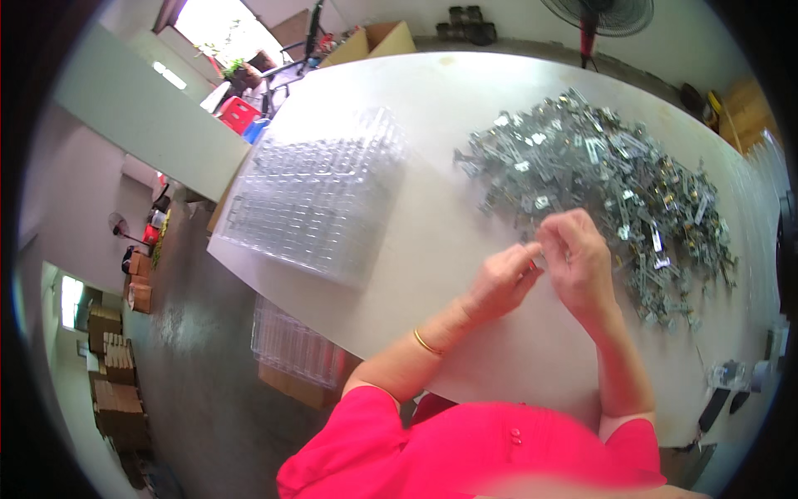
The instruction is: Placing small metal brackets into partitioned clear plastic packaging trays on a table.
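Observation:
My left hand [502, 281] and my right hand [573, 254] meet over the table, at the near edge of a wide heap of small metal parts [607, 166]. The fingers of both hands are closed and pinched together at the fingertips. Whatever sits between them is too small and too covered to make out. Flat silvery pieces, some with brass-coloured bits, make up the heap. To the left of my hands stands a stack of clear plastic trays [312, 200] with rows of moulded pockets.
The pale table [424, 274] has its left edge beside a grey floor. Below that edge, more clear trays [295, 341] rest on a cardboard box [287, 384]. Clear plastic sheeting [756, 216] lies along the right side. A fan [603, 12] stands beyond the far edge.

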A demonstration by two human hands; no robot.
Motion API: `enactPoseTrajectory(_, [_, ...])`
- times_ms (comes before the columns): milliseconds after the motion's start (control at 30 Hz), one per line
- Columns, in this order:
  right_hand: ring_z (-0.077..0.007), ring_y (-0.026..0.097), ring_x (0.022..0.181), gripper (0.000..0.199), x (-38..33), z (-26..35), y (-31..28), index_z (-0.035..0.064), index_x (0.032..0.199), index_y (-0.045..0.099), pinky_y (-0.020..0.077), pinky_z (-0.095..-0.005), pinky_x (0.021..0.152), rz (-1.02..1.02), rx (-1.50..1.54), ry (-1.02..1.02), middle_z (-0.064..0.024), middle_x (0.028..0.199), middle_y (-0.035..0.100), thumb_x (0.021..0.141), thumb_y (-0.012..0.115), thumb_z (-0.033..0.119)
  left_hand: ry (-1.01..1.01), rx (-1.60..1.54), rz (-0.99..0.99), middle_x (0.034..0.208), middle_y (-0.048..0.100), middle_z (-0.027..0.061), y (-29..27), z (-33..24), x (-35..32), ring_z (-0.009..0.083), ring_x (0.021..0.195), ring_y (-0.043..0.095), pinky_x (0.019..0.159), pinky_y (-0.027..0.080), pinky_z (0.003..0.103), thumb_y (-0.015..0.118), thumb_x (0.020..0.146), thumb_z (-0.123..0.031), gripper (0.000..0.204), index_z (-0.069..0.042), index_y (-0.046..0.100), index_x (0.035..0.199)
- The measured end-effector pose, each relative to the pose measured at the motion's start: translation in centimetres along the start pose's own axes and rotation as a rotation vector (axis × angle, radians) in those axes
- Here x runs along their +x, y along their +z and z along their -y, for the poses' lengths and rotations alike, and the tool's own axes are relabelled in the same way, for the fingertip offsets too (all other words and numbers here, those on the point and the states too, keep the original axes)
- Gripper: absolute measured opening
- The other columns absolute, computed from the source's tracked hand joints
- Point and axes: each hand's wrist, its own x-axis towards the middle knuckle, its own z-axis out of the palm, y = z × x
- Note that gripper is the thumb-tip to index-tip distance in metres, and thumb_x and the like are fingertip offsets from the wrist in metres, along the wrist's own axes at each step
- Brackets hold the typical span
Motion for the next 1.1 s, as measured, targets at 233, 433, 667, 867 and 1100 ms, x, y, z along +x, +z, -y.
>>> enactPoseTrajectory(233, [-0.0294,0.063,0.062,0.007,1.0,0.6,-1.3,0.0072,0.098,0.062,0.0466,-0.0383,0.057,-0.02,0.088,0.195,-0.0133,0.074,0.064,0.096,0.065,0.013,-0.782,-0.807,-0.11,0.079,0.059,-0.0027,-2.5,0.2,0.9,0.0058,0.064,0.054,0.055,0.041,0.02,0.064,0.1,-0.016,0.031,-0.005,0.06,0.129])
enactPoseTrajectory(433, [-0.0342,0.064,0.063,0.012,0.4,0.0,-1.1,0.008,0.095,0.063,0.0469,-0.0425,0.058,0.097,0.011,0.226,-0.0146,0.07,0.064,0.097,0.063,0.02,-0.8,-0.908,-0.094,0.077,0.059,-0.0018,-2.7,0.2,1.0,0.0074,0.061,0.054,0.052,0.037,0.02,0.064,0.101,-0.023,0.033,-0.006,0.06,0.129])
enactPoseTrajectory(667, [-0.037,0.065,0.068,0.014,0.1,0.3,-1.0,0.0071,0.092,0.062,0.0467,-0.0466,0.06,0.158,-0.024,0.206,-0.0151,0.073,0.066,0.097,0.061,0.02,-0.753,-0.856,-0.077,0.079,0.058,-0.0017,-2.6,-0.3,0.8,0.007,0.063,0.053,0.054,0.037,0.02,0.063,0.101,-0.023,0.034,-0.002,0.06,0.128])
enactPoseTrajectory(867, [-0.0371,0.066,0.07,0.015,0.2,0.0,-0.9,0.0064,0.091,0.062,0.0478,-0.0478,0.061,0.176,-0.069,0.201,-0.0152,0.074,0.067,0.097,0.061,0.02,-0.639,-0.646,-0.086,0.081,0.057,-0.0032,-2.1,-0.1,0.7,0.0057,0.066,0.051,0.057,0.041,0.021,0.064,0.101,-0.016,0.035,0.0,0.057,0.131])
enactPoseTrajectory(1100, [-0.04,0.067,0.076,0.014,0.3,-0.1,-1.3,0.0044,0.093,0.061,0.0506,-0.049,0.064,0.181,-0.052,0.186,-0.019,0.078,0.068,0.096,0.063,0.018,-0.432,-0.358,-0.084,0.081,0.056,-0.0042,-2.0,0.6,0.9,0.0042,0.065,0.048,0.057,0.04,0.02,0.064,0.098,-0.005,0.031,0.0,0.06,0.129])
